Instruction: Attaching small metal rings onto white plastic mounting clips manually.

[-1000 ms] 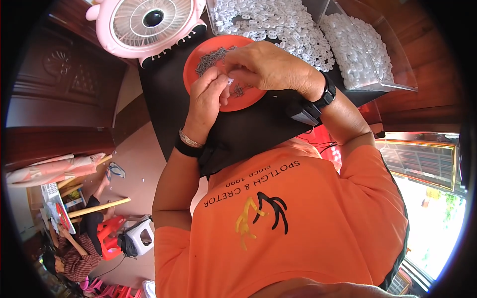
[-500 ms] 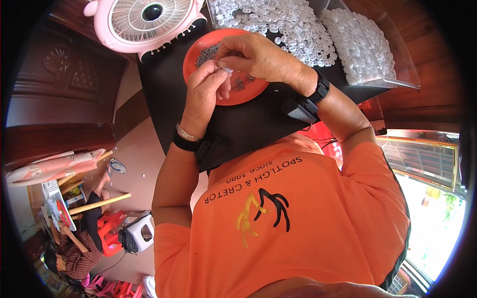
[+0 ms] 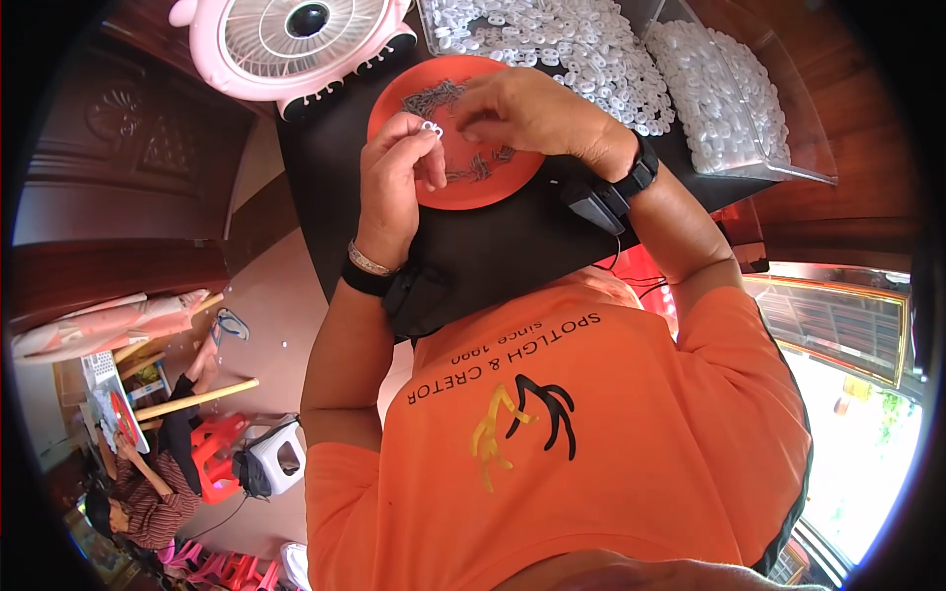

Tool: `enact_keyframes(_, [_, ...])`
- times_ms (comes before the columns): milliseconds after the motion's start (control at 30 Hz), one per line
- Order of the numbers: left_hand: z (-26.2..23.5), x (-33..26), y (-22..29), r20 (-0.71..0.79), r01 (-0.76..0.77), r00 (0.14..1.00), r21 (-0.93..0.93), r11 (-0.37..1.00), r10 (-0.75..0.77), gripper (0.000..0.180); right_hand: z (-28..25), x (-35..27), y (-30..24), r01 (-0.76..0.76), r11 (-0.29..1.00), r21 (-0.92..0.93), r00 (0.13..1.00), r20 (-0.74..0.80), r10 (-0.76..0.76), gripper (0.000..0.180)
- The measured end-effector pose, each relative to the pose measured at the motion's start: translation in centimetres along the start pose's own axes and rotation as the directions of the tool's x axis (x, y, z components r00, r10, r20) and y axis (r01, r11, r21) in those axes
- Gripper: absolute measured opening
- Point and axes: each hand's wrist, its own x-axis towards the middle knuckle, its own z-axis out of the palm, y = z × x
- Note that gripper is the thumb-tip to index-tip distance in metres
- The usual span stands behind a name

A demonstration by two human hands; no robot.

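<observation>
My left hand (image 3: 392, 172) is closed in a pinch on a small white plastic piece with two holes (image 3: 432, 128), held up between thumb and fingertip. It hovers over the left part of a round orange plate (image 3: 507, 187). Over the plate's right side, my right hand (image 3: 542, 113) is bent downward, its thumb and forefinger slightly apart with nothing visible between them. Small grey metal pieces (image 3: 434, 97) lie in a heap at the back of the plate. A few more metal pieces (image 3: 480, 167) are scattered near its front.
Many white plastic pieces (image 3: 601, 69) fill the back of the black table (image 3: 473, 256). A clear bin (image 3: 724, 108) of similar pieces stands at the back right, a pink fan (image 3: 305, 44) at the back left. Another person (image 3: 163, 507) sits at the far left.
My hands were together at the white piece; now they are apart. The right hand has drawn away to the right, and the left keeps hold of the piece.
</observation>
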Motion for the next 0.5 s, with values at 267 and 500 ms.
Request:
enact_keyframes(267, [0.0,0.1,0.3,-0.03,-0.001,1.0,0.031,1.0,0.002,0.014,2.1,0.0,0.8,0.098,0.901,-0.423,0.995,0.035,-0.092,0.009])
enact_keyframes(500, [0.1,-0.1,0.3,-0.049,-0.007,0.999,0.055,0.998,0.009,0.015,3.1,0.0,1.2,0.051,0.885,-0.463,0.996,-0.043,-0.079,0.012])
